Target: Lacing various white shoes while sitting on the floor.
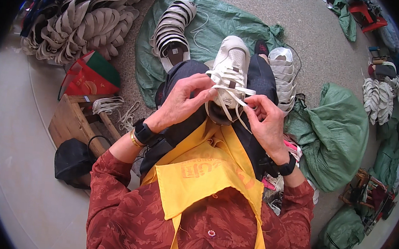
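Note:
A white lace-up sneaker point(233, 57) rests between my knees, its toe pointing away from me. White shoelace point(234, 90) crosses over its tongue, and loose ends hang toward its dark heel opening. My left hand point(188, 98) is at the left of the laces, thumb and forefinger pinched together on the lace. On the other side, my right hand point(266, 122) pinches a stretch of the same lace between thumb and fingertips. The lace runs between the two hands across the shoe's upper part. A yellow apron point(199, 185) covers my lap below the shoe.
Nested shoe uppers point(174, 26) lie on a green sheet point(218, 11) ahead, with more uppers point(283, 77) to the right. A wooden stool point(75, 124) with laces stands left, near a red bag point(91, 76). Piled uppers point(88, 22) fill the far left; a green sack point(330, 135) sits right.

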Demonstrator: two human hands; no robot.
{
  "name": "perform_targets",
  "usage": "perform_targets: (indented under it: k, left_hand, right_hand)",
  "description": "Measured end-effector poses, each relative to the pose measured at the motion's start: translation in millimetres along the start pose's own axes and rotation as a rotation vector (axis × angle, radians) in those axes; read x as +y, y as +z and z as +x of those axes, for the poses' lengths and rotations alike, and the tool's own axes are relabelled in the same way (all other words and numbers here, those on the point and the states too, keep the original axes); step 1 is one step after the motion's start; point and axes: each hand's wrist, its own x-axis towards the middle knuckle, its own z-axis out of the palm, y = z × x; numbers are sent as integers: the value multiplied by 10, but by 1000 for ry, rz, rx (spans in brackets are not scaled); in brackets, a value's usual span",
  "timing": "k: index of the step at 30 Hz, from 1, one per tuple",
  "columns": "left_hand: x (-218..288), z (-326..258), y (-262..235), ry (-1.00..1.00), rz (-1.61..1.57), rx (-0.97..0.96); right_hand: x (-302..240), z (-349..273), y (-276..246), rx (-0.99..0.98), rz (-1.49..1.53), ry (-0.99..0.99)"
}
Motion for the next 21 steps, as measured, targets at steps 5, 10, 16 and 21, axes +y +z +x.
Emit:
perform_targets:
  k: [5, 10, 16, 21]
  left_hand:
    - [26, 41, 14, -4, -155, 40]
    - [9, -39, 34, -60, -175, 285]
    - [96, -210, 81, 95, 270, 360]
    - [129, -284, 306, 284, 529, 49]
  right_hand:
    - [-87, 48, -7, 15, -108, -43]
    - [-23, 53, 20, -19, -227, -58]
    - [-31, 82, 147, 61, -273, -87]
    - [47, 145, 187, 64, -266, -68]
